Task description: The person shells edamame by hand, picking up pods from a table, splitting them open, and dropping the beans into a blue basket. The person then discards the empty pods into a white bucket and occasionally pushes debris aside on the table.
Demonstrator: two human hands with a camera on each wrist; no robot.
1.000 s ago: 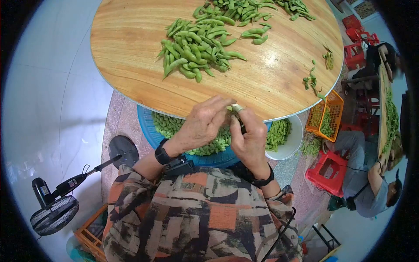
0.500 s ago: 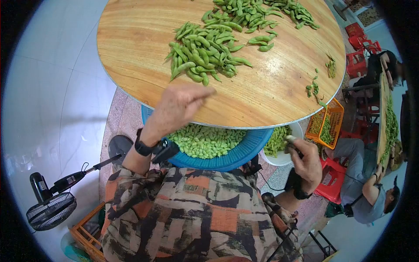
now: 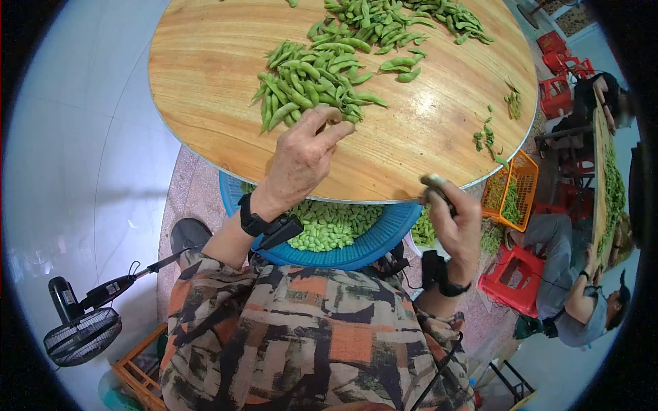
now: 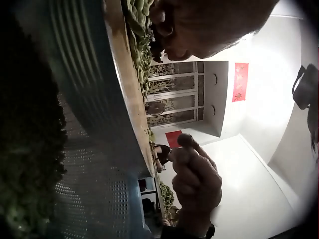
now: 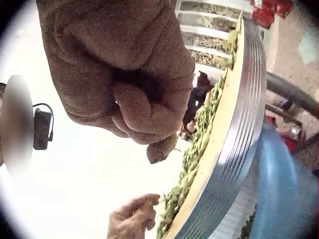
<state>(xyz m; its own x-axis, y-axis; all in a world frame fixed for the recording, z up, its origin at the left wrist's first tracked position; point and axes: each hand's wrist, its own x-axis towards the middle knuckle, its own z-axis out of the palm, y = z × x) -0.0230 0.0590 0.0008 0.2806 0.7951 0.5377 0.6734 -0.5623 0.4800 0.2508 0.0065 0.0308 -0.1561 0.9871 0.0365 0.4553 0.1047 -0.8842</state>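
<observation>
In the head view, my left hand (image 3: 301,157) reaches over the near edge of a pile of green pods (image 3: 301,79), fingers partly bent and touching the pile; no pod shows clearly in its grasp. The left wrist view has this hand (image 4: 209,25) large and dark beside the pods (image 4: 139,45). My right hand (image 3: 456,222) is raised near the table's front edge, fingers curled, with a pale and dark covering at one fingertip. In the right wrist view the curled right hand (image 5: 119,69) shows no pod; its inner palm is hidden.
The round wooden table (image 3: 205,89) carries more pods (image 3: 370,20) farther back. Below its edge sit a blue basin (image 3: 377,246) of shelled beans and a pale bucket (image 3: 418,246) of pods. At right are an orange crate (image 3: 524,185), red stool (image 3: 510,281) and a seated person.
From together at the table edge, my hands parted. The left moved forward to the pile; the right swung out over the bucket, then came back slightly inward and up.
</observation>
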